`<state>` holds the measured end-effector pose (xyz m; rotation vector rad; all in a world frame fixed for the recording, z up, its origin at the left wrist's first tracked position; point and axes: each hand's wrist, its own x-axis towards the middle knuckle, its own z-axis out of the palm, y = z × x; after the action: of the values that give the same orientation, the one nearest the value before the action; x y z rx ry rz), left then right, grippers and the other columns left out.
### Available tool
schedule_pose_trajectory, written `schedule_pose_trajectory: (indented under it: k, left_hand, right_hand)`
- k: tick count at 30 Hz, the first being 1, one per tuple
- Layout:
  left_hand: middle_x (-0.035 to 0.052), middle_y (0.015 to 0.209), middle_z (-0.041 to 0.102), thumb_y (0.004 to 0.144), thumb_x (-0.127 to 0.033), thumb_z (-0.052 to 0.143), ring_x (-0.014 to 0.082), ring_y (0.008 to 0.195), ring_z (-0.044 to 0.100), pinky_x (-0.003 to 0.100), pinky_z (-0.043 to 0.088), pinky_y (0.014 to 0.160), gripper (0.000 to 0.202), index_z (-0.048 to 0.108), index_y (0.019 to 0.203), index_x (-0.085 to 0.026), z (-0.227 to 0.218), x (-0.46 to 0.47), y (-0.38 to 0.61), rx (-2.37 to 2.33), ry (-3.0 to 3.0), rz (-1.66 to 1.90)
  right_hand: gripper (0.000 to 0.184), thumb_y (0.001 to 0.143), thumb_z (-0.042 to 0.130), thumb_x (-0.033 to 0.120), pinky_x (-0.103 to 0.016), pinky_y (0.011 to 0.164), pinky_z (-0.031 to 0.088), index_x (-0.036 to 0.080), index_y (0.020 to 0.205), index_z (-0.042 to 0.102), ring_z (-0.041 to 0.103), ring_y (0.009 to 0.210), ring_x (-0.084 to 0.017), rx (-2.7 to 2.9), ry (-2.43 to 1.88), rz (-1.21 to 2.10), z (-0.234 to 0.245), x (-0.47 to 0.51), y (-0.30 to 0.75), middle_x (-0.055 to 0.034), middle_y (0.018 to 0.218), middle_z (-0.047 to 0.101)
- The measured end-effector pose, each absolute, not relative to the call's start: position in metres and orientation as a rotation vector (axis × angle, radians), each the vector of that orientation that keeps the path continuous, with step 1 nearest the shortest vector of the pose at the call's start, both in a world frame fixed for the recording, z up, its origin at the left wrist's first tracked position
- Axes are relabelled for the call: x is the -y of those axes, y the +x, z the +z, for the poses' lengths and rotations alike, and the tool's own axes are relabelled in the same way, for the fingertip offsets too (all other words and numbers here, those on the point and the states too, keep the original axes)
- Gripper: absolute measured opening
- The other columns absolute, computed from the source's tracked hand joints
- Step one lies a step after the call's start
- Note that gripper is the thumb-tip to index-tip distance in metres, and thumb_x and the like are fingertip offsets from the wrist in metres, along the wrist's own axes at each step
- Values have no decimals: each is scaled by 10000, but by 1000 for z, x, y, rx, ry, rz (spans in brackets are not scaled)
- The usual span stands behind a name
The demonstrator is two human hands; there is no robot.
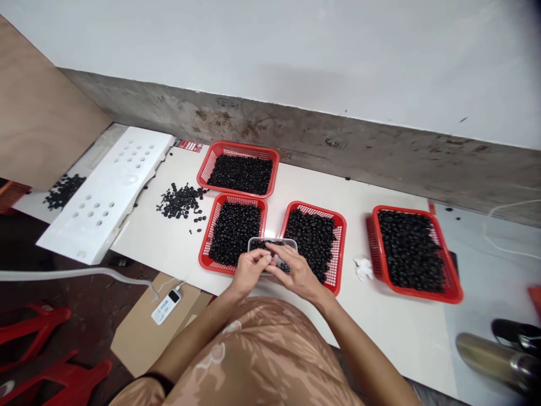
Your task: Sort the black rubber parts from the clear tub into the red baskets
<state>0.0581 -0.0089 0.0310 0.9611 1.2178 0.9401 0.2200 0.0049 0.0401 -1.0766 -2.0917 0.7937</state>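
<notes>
My left hand and my right hand meet over a clear plastic box at the front of the table. The fingertips of both are pinched close together, and whatever small thing they may hold is too small to make out. Small black parts lie in the box, partly covered by my fingers. The box stands between two red baskets: the left basket holds black ring-like pieces, and the right basket holds similar black pieces.
Behind stands another red basket of finer black parts; a further basket sits far right. A loose black pile lies left, beside a white panel with holes. Crumpled tissue and a metal flask are at right.
</notes>
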Motion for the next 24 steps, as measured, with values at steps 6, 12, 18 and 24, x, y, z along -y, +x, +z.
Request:
schedule_pose_trajectory:
  k: [6,12,18,24]
  left_hand:
    - [37,714,678,807,-364,602,153,689,584,246,441,699,244,705,752,-149,32,8,58,-1184,970,947]
    - [46,772,702,801,-341,612,165,724,613,255,457,719,212,717,816,-158,31,8,59,-1221,1000,960]
    - [35,767,687,801,-352,606,158,715,593,243,450,696,220,705,788,-156,29,8,57,-1231,1011,978]
    - [37,737,678,801,-373,600,149,687,574,233,444,687,255,697,787,-137,24,8,61,-1281,966,980]
  right_hand:
    - [218,925,501,274,-380,902,524,229,1038,682,638,1030,-192,1816,-1049,1101,45,-11,229,-73,1108,683]
    - [195,906,535,225,-395,867,498,236,1041,674,657,919,-190,1859,-1064,800,33,-5,223,-55,1007,711]
    - [279,903,540,274,-416,923,423,206,1170,587,652,878,-190,2008,-1199,641,37,3,217,-69,1005,708]
    - [242,917,488,288,-436,977,311,145,1096,566,623,831,-199,2229,-1289,278,32,2,202,-93,939,699]
